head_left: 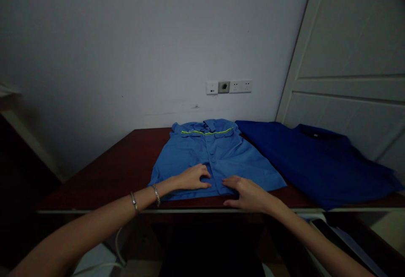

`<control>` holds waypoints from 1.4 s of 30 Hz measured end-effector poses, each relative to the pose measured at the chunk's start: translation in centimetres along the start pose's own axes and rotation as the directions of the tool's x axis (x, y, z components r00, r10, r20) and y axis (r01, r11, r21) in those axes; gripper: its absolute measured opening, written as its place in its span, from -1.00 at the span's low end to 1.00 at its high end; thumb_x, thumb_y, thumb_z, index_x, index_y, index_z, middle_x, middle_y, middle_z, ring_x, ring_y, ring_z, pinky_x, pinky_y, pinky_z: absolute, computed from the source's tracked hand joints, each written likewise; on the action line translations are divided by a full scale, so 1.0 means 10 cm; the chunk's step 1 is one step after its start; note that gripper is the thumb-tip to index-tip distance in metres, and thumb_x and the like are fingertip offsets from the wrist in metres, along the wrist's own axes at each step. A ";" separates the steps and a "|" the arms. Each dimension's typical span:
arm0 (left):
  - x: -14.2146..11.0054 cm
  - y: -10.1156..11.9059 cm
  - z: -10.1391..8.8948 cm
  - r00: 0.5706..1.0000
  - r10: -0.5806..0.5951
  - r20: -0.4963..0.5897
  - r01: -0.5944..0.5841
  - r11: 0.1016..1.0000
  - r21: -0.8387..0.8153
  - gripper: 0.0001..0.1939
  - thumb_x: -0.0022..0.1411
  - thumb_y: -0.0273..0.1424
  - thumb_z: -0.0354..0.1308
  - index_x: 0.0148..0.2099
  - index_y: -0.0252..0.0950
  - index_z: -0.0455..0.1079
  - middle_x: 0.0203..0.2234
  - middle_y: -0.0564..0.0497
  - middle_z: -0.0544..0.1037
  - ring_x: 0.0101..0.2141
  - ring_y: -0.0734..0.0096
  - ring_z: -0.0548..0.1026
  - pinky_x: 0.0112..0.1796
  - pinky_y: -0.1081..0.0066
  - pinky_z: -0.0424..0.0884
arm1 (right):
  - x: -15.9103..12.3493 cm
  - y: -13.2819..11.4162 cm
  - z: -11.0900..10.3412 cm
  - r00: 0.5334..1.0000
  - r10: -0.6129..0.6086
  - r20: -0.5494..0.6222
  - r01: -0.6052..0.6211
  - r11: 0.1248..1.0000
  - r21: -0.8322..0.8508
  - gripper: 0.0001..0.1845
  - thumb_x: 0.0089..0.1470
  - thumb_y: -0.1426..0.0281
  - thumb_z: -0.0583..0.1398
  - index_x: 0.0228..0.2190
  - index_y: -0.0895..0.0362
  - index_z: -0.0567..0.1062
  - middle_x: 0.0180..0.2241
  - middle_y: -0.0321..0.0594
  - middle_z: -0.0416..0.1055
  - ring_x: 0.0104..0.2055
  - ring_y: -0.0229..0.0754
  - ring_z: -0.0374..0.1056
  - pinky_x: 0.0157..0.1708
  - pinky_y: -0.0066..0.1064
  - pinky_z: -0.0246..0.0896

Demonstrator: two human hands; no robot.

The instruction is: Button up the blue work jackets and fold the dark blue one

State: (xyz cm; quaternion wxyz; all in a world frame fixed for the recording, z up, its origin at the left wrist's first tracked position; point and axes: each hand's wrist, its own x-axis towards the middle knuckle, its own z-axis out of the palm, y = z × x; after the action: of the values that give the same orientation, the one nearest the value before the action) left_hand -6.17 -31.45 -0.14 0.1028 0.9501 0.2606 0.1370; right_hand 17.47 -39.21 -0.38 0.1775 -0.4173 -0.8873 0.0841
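A light blue button-up shirt (190,150) with a yellow-green stripe across its chest lies spread out on the dark red-brown table (123,158). Its collar points to the wall and its hem lies near the table's front edge. My left hand (194,176) rests on the lower front of the shirt, left of the button strip, thumb and fingers apart. On the other side of the strip, my right hand (245,192) is by the hem, its thumb also apart from its fingers. Nothing shows in either hand. Two bracelets circle my left wrist.
To the right, a dark blue garment (303,163) lies on the table, partly over its front edge. A pale wall with sockets (229,87) stands behind. A white panelled door (351,70) rises at the right. A white cable (118,247) hangs below the table.
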 end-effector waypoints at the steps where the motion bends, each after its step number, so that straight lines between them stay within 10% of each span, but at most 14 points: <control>1: 0.00 0.00 0.01 1.000 -0.002 0.001 0.002 1.000 0.008 -0.68 0.06 -0.24 0.16 -0.15 -0.29 0.42 -0.29 -0.05 0.45 -0.23 0.34 0.38 -0.17 0.41 0.26 | -0.01 0.01 0.00 1.000 -0.011 0.000 0.011 1.000 0.003 -0.44 -0.06 0.14 0.17 -0.04 0.17 0.38 -0.07 -0.03 0.38 -0.03 -0.05 0.28 -0.06 -0.32 0.13; 12: 0.04 0.10 0.07 0.999 0.034 -0.027 -0.035 0.999 -0.006 -0.77 0.13 -0.35 0.11 -0.15 -0.28 0.43 -0.31 -0.04 0.43 -0.26 0.39 0.38 -0.21 0.43 0.28 | 0.09 0.07 0.06 0.970 0.074 -0.230 -0.009 0.962 0.271 -0.70 0.08 0.33 0.03 -0.26 0.09 0.53 -0.31 -0.17 0.51 -0.29 -0.11 0.39 -0.26 -0.35 0.22; 19: 0.07 0.17 0.13 0.997 0.021 -0.076 -0.020 1.000 0.014 -0.77 0.16 -0.31 0.08 -0.16 -0.29 0.44 -0.31 -0.03 0.44 -0.25 0.39 0.38 -0.20 0.44 0.28 | 0.23 0.24 0.03 0.807 0.468 -0.360 -0.108 0.716 0.690 -0.66 -0.08 0.17 0.15 -0.51 0.20 0.53 -0.56 -0.27 0.45 -0.49 -0.21 0.30 -0.48 -0.45 0.15; 27: 0.16 0.31 0.20 0.987 0.157 -0.016 -0.142 0.929 0.341 -0.79 0.23 -0.36 -0.01 -0.28 -0.32 0.43 -0.41 -0.04 0.41 -0.36 0.42 0.36 -0.32 0.45 0.24 | 0.29 0.25 0.07 0.726 0.633 -0.268 -0.097 0.480 0.872 -0.55 -0.23 0.07 0.23 -0.43 0.22 0.54 -0.49 -0.21 0.48 -0.44 -0.17 0.34 -0.43 -0.41 0.20; 32: 0.13 0.36 0.21 0.978 0.206 -0.045 -0.166 0.886 0.434 -0.79 0.23 -0.42 -0.04 -0.34 -0.33 0.40 -0.44 -0.06 0.43 -0.36 0.39 0.37 -0.30 0.38 0.20 | 0.30 0.19 0.11 0.683 0.663 -0.306 -0.045 0.457 0.888 -0.55 -0.26 0.08 0.26 -0.44 0.22 0.55 -0.47 -0.19 0.49 -0.41 -0.14 0.35 -0.39 -0.39 0.22; 42: 0.02 0.52 0.02 0.889 -0.066 -0.453 0.067 0.998 -0.015 -0.82 0.19 -0.40 0.01 -0.32 -0.29 0.44 -0.40 -0.01 0.54 -0.35 0.42 0.43 -0.25 0.38 0.22 | 0.33 -0.13 0.05 0.706 0.537 -0.461 -0.005 0.655 0.756 -0.63 -0.13 0.14 0.19 -0.43 0.19 0.54 -0.42 -0.16 0.49 -0.33 -0.11 0.35 -0.29 -0.34 0.25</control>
State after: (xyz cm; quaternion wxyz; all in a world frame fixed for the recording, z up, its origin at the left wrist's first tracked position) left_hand -3.50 -35.77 1.16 0.0434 0.8825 0.3097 0.3512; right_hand 14.42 -37.55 0.36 0.6038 -0.4552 -0.5847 0.2939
